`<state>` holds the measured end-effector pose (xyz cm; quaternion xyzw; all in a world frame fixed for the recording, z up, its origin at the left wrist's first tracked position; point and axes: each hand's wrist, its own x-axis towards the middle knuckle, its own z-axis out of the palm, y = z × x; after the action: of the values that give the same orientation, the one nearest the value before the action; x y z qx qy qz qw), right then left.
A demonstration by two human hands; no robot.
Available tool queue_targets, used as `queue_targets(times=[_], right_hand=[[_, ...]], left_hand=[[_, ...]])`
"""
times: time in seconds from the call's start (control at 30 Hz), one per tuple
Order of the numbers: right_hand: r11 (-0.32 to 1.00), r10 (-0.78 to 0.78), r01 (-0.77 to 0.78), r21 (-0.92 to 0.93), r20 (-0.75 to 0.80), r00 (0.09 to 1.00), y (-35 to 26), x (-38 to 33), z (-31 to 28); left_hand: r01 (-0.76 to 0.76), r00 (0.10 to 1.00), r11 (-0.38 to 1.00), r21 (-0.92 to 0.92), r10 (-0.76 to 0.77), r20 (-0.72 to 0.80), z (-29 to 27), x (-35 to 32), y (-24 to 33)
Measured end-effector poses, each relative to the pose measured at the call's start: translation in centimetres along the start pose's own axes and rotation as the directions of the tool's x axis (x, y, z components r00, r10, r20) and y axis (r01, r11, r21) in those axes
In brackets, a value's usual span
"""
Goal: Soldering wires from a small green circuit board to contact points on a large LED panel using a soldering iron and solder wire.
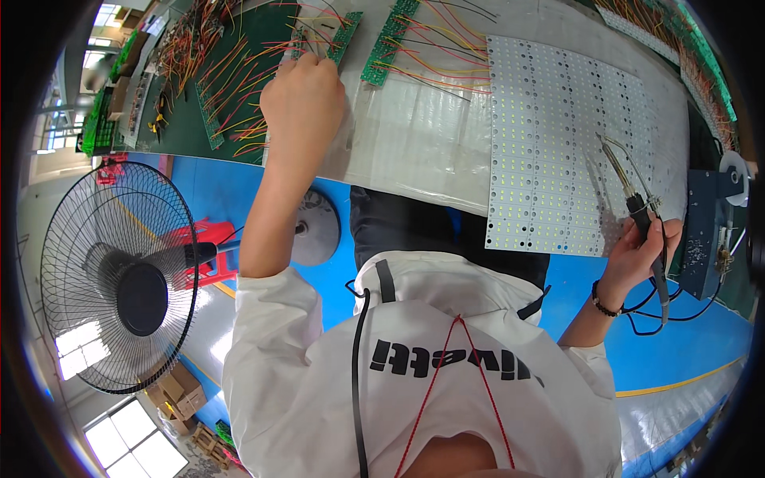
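My right hand (641,251) grips the dark handle of a soldering iron (635,203). A thin metal tube runs beside its shaft, and the tip points up and left over a white LED panel (550,151). My left hand (303,99) has its fingers drawn together at the far side of the bench. They are beside a narrow green circuit board (345,38) and red and black wires; what they pinch is hidden. To their right lies another green circuit board strip (389,44), with red, yellow and black wires reaching toward the panel.
Wired boards (209,115) and a heap of wires (191,44) fill the bench's left. A dark box-shaped unit (701,231) with a solder spool (735,177) stands at right. Below the bench are a black fan (119,279) and a red stool (211,247).
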<state>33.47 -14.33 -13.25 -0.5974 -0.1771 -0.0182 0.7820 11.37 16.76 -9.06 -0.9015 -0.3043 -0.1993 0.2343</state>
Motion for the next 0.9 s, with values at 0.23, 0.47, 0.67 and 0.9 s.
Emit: queue_targets(times=[0.23,0.47,0.67,0.9], right_hand=[[1.000,-0.004,0.004,-0.019,-0.003,1.000,-0.3,-0.2,0.4],[0.999,-0.031,0.030,0.026,0.041,0.999,-0.4,-0.2,0.4],[1.000,-0.015,0.015,-0.010,0.005,1.000,-0.5,-0.4,0.6],[0.999,-0.041,0.041,-0.011,0.000,0.999,-0.3,-0.4,0.6]], left_hand=[[0.179,0.971,0.952,0.247,-0.211,0.110,-2.2,3.6,-4.5],[0.374,0.927,0.880,0.293,-0.364,-0.092,-6.3,4.5,-9.4],[0.277,0.786,0.423,-0.863,-0.616,-0.050,-4.1,2.9,-9.0],[0.212,0.774,-0.401,-0.891,-0.488,0.404,-2.7,0.9,-3.5]])
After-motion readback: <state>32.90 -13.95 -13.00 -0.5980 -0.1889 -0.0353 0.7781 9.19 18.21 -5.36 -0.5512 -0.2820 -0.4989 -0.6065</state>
